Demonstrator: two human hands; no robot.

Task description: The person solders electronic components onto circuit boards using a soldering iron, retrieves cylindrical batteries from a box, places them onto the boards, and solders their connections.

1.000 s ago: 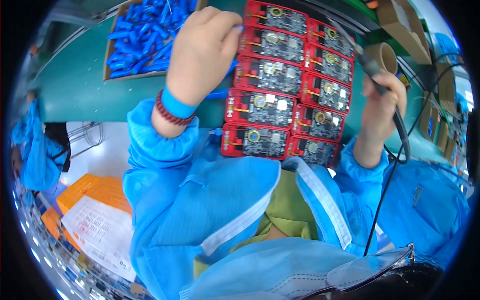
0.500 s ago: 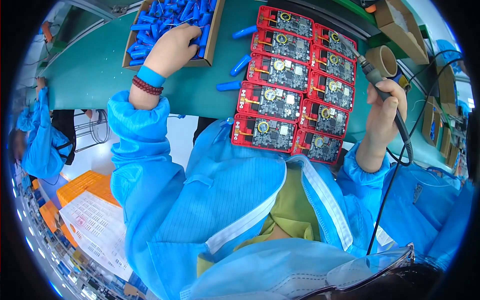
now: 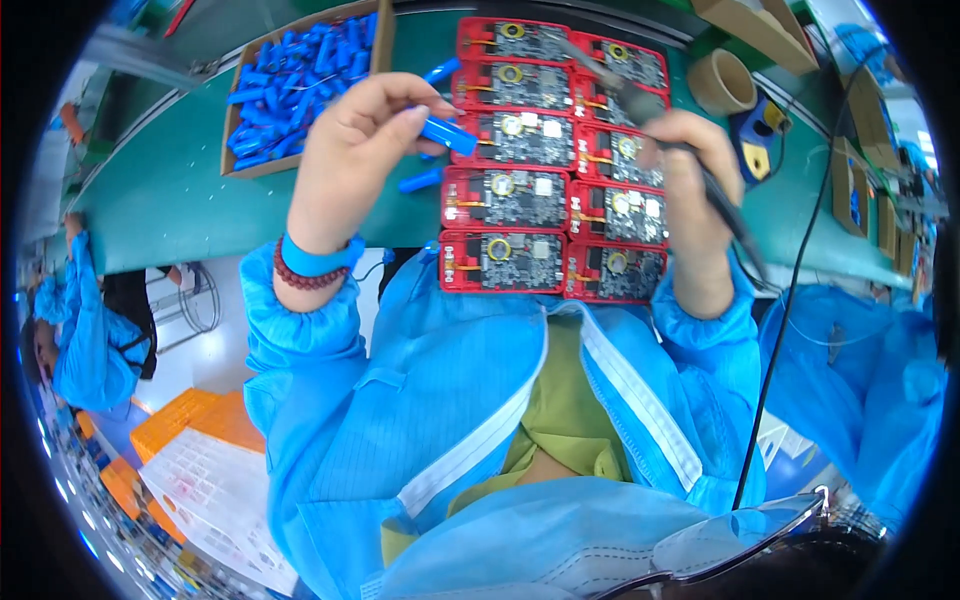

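Note:
My left hand (image 3: 350, 150) pinches a blue cylindrical battery (image 3: 456, 137) between thumb and fingers, above the left edge of the red cases. My right hand (image 3: 692, 165) is wrapped round a soldering iron (image 3: 632, 98), whose blurred tip points to the upper left over the far cases. Two columns of red cases (image 3: 449, 212) lie side by side, each with a dark circuit board (image 3: 530, 262) carrying a yellow ring. Loose blue batteries (image 3: 421, 181) rest on the bench left of them, partly behind my left hand. Farther left, a cardboard box (image 3: 383, 48) holds many more.
Beyond my right hand stand a tan cardboard ring (image 3: 722, 82) and a blue-and-yellow stand (image 3: 757, 145). Cardboard boxes (image 3: 765, 28) line the right side of the green bench (image 3: 160, 215). A black cable (image 3: 786, 330) hangs at the right. Another person (image 3: 95, 345) is at far left.
My left hand has left the battery box and moved right, now with a blue battery in it. My right hand and the soldering iron have shifted left over the cases.

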